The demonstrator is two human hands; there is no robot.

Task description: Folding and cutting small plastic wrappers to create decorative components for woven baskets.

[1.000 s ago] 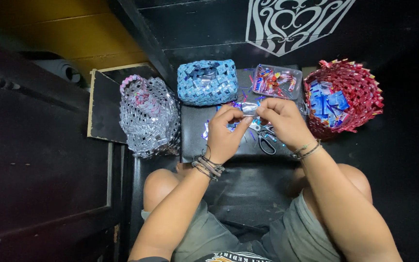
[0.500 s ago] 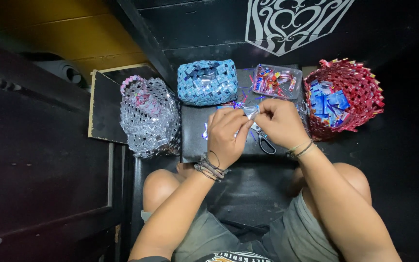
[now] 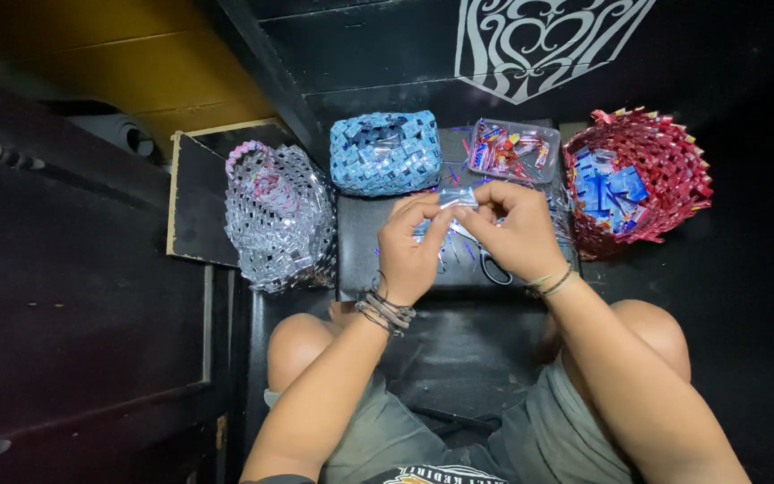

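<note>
Silvery foil, a small folded strip [image 3: 457, 198], sits pinched between both hands in the head view; it lies at the fingertips, above the knuckles and just short of the tray behind it. The left hand [image 3: 412, 249] is curled nearly closed, thumb and forefinger nipping the strip's left end, the other fingers folded beneath; bracelets [image 3: 385, 310] of dark cord and beads ring its wrist. The right hand [image 3: 516, 235] is likewise almost closed, its thumb and forefinger gripping the strip's right end, so the two sets of fingertips all but touch across it; a thin bangle [image 3: 555, 283] circles that wrist.

Both hands hover over a black board [image 3: 365, 237] resting on the person's knees; thin coloured slivers [image 3: 464, 253] lie scattered on it, and a pair of scissors [image 3: 493, 266] lies partly hidden under the right hand. Behind the hands, at the board's far edge, stands a blue woven basket [image 3: 385, 152]; just right of it a clear plastic tray [image 3: 512, 150] holds red and mixed-colour wrapper pieces. Well to the right, a red woven basket [image 3: 638, 179] holds blue folded pieces [image 3: 606, 190]; to the left, beside the board, a silver woven bag [image 3: 278, 220] with a pink-trimmed rim leans on a dark panel with a pale wooden edge [image 3: 174, 193]. Farther back, a white scrolled emblem [image 3: 548, 40] marks the black surface; yellow wood [image 3: 109, 63] shows at upper left.
</note>
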